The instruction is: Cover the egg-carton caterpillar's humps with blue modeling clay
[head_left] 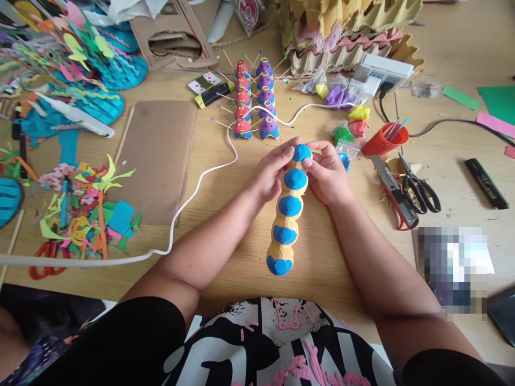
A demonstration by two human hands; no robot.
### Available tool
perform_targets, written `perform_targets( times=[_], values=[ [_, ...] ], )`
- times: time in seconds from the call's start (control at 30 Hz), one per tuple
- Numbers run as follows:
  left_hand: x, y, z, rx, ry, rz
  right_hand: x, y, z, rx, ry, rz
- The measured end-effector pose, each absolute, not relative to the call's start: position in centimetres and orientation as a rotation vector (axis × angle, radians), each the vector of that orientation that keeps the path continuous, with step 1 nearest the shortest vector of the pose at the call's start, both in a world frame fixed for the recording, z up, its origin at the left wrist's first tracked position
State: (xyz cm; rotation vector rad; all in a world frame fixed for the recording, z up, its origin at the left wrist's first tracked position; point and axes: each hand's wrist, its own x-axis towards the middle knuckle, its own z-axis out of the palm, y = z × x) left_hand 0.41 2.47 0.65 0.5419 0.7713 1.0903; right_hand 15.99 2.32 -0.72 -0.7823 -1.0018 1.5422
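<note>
Between my two hands is a strip of egg carton (pixel 290 206), yellowish, with blue clay pressed on each of its several bumps. My left hand (pixel 273 169) grips the far end from the left, its thumb by the top blue bump. From the right, my right hand (pixel 328 174) holds that same end, thumb and fingers around it. The strip's near end points toward my body. Beyond it stand a red egg-carton caterpillar (pixel 242 107) and a purple egg-carton caterpillar (pixel 266 99), both with blue bottoms, faces and pins sticking out. Bags of coloured clay (pixel 341 134) lie past my right hand.
A white cable (pixel 201 179) crosses the table on the left. Scissors (pixel 420 187), a box cutter (pixel 394 193) and a red cup (pixel 385 139) are at right. Cardboard (pixel 156 161) and paper scraps (pixel 86 214) lie left; egg cartons (pixel 341 53) are stacked behind.
</note>
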Motion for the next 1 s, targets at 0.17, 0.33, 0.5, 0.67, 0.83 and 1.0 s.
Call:
perform_targets(
  times=[0.17, 0.33, 0.5, 0.67, 0.83, 1.0],
  values=[
    [0.3, 2.5, 0.2, 0.579, 0.763, 1.118, 16.0, 2.3, -0.5, -0.771, -1.021, 1.552],
    [0.4, 2.5, -0.3, 0.572, 0.79, 1.127, 16.0, 2.2, -0.4, -0.75, -1.013, 1.596],
    [0.5, 2.7, -0.5, 0.592, 0.778, 1.128, 16.1, 2.3, -0.7, -0.768, -1.026, 1.572],
    [0.4, 2.8, -0.4, 0.608, 0.762, 1.145, 16.0, 2.3, -0.6, -0.763, -1.044, 1.553],
    [0.5, 2.6, 0.1, 0.584, 0.787, 1.145, 15.9, 2.2, -0.3, -0.726, -1.018, 1.592],
    [0.7, 2.1, 0.8, 0.6, 0.728, 1.158, 16.0, 2.4, -0.3, -0.729, -0.952, 1.596]
  ],
)
